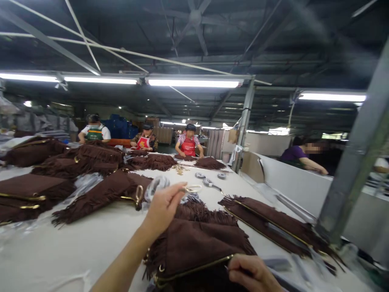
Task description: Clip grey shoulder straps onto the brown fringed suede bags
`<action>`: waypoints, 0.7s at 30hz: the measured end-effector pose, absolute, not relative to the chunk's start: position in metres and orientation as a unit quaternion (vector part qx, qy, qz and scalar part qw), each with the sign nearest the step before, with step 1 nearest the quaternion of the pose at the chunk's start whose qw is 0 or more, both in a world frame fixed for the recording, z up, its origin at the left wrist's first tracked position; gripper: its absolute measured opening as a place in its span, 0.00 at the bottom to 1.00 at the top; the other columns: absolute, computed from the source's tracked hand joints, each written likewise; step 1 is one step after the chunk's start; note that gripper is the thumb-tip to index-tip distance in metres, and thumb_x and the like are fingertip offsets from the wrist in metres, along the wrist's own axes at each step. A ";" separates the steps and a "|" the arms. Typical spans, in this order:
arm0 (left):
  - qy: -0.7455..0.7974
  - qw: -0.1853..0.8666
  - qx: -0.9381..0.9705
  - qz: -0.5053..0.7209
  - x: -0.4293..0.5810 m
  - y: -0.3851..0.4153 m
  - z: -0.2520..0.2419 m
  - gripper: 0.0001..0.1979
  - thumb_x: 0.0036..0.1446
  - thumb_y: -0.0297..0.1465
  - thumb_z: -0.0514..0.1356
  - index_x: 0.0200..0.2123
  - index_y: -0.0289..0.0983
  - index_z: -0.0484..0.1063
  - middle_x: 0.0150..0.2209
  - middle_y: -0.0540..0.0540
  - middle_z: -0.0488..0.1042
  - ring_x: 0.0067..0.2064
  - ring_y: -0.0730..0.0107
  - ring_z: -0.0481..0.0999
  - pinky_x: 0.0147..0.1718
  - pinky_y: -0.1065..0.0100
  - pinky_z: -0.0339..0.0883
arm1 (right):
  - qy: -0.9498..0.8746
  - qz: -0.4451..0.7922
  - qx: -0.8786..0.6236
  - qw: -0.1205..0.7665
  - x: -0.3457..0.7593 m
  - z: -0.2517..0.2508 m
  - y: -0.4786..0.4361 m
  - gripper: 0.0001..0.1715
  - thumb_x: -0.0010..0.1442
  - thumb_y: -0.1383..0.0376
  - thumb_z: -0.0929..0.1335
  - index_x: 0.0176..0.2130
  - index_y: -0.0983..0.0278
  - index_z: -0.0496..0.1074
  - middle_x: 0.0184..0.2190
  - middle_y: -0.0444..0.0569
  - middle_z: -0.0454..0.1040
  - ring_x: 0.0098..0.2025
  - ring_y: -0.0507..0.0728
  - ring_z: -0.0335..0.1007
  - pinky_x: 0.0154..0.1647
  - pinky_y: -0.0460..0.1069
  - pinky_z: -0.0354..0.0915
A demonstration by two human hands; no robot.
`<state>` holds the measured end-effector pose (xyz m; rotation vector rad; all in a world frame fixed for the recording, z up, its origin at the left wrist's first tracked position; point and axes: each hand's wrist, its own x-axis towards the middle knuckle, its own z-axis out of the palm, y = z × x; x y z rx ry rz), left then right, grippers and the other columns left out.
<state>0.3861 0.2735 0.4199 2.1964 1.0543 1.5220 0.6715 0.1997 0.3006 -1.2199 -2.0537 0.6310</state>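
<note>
A brown fringed bag (pixel 209 239) lies on the white table in front of me, its gold zipper running along the near edge. Above the bag's far side, my left hand (pixel 164 207) is raised, thumb and fingers pinched on a pale gold metal ring (pixel 193 189). My right hand (pixel 252 271) is closed at the right end of the zipper (pixel 209 264). A small metal tip shows at its fingertips, but what it grips is mostly hidden. Behind my left hand sits a bundle of clear plastic wrap (pixel 156 187).
More brown fringed bags (pixel 97 194) are piled on the left. Another fringed piece with zippers (pixel 270 221) lies to the right. Small wrapped grey coils (pixel 208 182) dot the table (pixel 121 243). A metal post (pixel 352 162) rises at right. Several people work farther back.
</note>
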 end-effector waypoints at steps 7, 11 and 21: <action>0.358 0.134 0.827 0.413 0.481 0.253 0.334 0.11 0.61 0.27 0.49 0.27 0.39 0.65 0.30 0.44 0.71 0.34 0.62 0.71 0.33 0.65 0.61 | -0.673 0.301 -0.504 0.450 0.654 0.312 0.192 0.11 0.54 0.63 0.65 0.23 0.63 0.71 0.22 0.43 0.71 0.28 0.53 0.65 0.31 0.46 0.58; 0.338 0.126 0.827 0.431 0.486 0.257 0.313 0.09 0.58 0.22 0.46 0.29 0.39 0.60 0.32 0.44 0.67 0.36 0.62 0.69 0.34 0.64 0.61 | -0.641 0.333 -0.504 0.474 0.651 0.313 0.193 0.11 0.53 0.61 0.67 0.23 0.63 0.72 0.22 0.44 0.73 0.27 0.54 0.65 0.30 0.47 0.59; 0.289 0.155 0.834 0.444 0.488 0.253 0.296 0.10 0.53 0.19 0.46 0.35 0.38 0.60 0.35 0.44 0.66 0.39 0.61 0.68 0.38 0.62 0.64 | -0.600 0.370 -0.517 0.486 0.647 0.311 0.200 0.11 0.51 0.60 0.67 0.23 0.64 0.73 0.21 0.44 0.76 0.24 0.53 0.64 0.27 0.47 0.56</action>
